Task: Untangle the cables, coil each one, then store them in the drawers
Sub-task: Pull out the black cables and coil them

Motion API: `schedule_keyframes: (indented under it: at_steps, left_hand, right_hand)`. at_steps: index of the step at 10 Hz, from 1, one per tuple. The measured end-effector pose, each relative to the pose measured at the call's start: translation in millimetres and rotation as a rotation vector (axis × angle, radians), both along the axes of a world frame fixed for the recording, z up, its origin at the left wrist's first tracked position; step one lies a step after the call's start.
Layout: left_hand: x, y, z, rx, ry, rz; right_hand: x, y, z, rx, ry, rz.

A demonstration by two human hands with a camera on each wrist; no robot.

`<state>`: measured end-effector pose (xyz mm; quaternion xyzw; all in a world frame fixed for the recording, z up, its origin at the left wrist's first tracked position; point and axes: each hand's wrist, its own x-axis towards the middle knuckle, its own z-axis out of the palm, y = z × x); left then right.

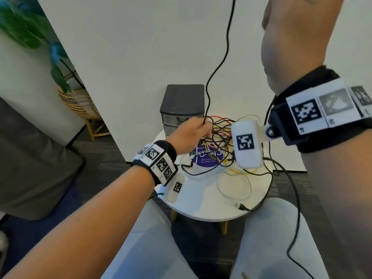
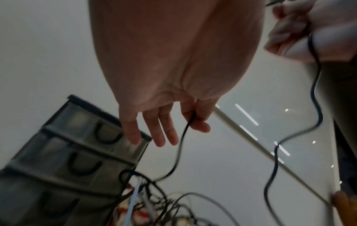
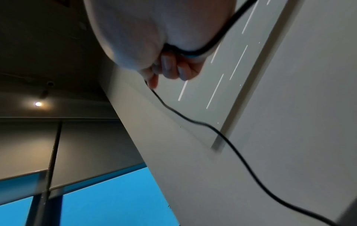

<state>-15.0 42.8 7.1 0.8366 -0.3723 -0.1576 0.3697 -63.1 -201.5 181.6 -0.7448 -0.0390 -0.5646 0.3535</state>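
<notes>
A black cable [image 1: 227, 47] runs taut from my raised right hand [image 1: 291, 27] down to my left hand [image 1: 203, 125]. In the left wrist view, the left hand [image 2: 193, 122] pinches this cable [image 2: 179, 152] between thumb and forefinger, with the other fingers straight. The right hand [image 3: 168, 67] has its fingers curled round the same cable [image 3: 231, 145]. A tangle of black, red, yellow and white cables [image 1: 219, 137] lies on the round white table [image 1: 201, 208]. Behind the tangle stands a dark drawer unit [image 1: 182, 105], its drawers closed [image 2: 77, 152].
A loose white cable loop [image 1: 233, 186] and a black plug end [image 1: 240, 206] lie near the table's front. More black cable hangs off the right edge [image 1: 293, 198]. A wicker plant stand [image 1: 80, 103] and grey sofa [image 1: 30, 158] are at left. My knees [image 1: 153, 248] are below.
</notes>
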Motion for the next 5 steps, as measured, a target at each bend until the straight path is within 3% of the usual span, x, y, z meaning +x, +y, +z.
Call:
schedule_keyframes:
  at_steps: [1, 2, 3, 4, 5]
  left_hand:
    - [2, 8, -21, 0.041, 0.043, -0.009]
    - [7, 15, -31, -0.032, 0.111, 0.046]
    - [9, 19, -19, -0.196, 0.140, 0.086]
    - [7, 25, 4, -0.363, 0.111, 0.111]
    - [2, 32, 29, -0.494, 0.116, 0.156]
  right_hand:
    - [-1, -66, 24, 0.073, -0.105, 0.064]
    - [-5, -100, 1, 0.126, -0.121, 0.032]
    - [-20, -43, -30, 0.204, -0.073, -0.051]
    - [-30, 54, -50, 0.182, -0.139, -0.123]
    - [-36, 69, -67, 0.259, 0.093, -0.074]
